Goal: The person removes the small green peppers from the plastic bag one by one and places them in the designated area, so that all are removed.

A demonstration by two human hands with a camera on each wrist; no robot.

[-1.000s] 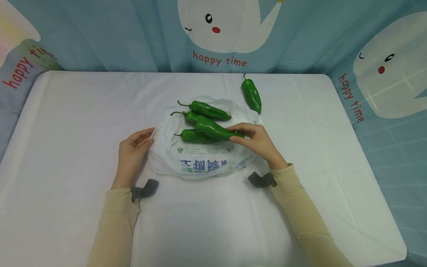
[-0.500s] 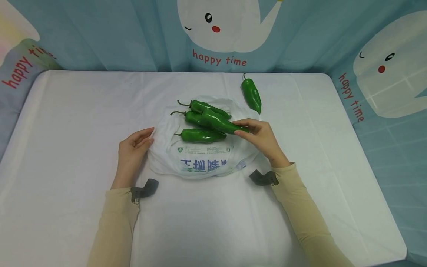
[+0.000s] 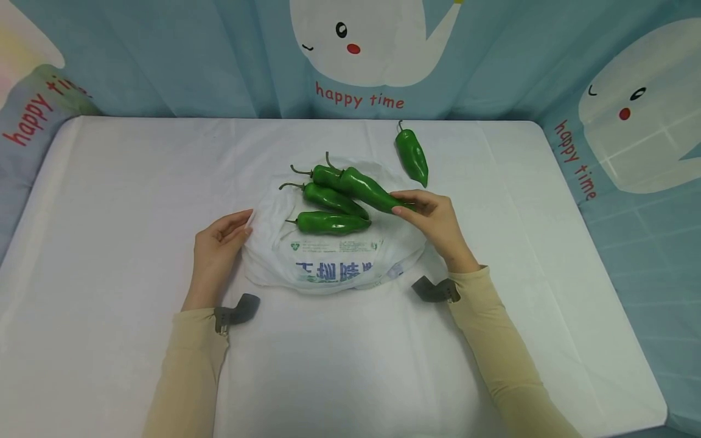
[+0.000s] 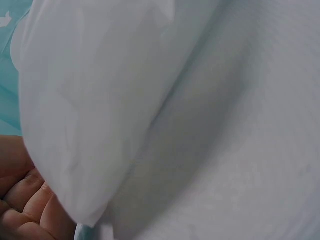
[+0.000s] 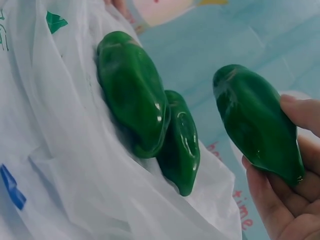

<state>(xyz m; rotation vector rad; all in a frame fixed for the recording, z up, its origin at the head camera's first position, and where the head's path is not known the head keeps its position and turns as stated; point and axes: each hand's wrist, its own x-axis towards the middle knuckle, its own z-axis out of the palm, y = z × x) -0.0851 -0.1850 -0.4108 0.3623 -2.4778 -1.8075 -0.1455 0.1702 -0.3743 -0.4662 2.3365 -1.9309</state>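
Observation:
In the head view my right hand [image 3: 435, 222] pinches the narrow tip of a green pepper [image 3: 368, 187], its stem pointing away up and left. The right wrist view shows this held pepper [image 5: 257, 122] between thumb and fingers, lifted beside two others. A white plastic bag [image 3: 328, 283] with blue print lies flat under the peppers. On it rest an upper pepper [image 3: 324, 176], partly hidden by the held one, a middle pepper [image 3: 334, 199] and a lower pepper [image 3: 331, 223]. My left hand [image 3: 216, 249] holds the bag's left edge, its fingers [image 4: 30, 205] partly behind the plastic in the left wrist view.
Another green pepper [image 3: 412, 157] lies on the white tablecloth [image 3: 137, 182], beyond the bag's upper right. A blue curtain [image 3: 219, 55] with cartoon prints stands along the back and right side of the table.
My right hand has moved the held pepper up and to the right, from over the lower pepper to over the upper one. The left hand and the bag stay in place.

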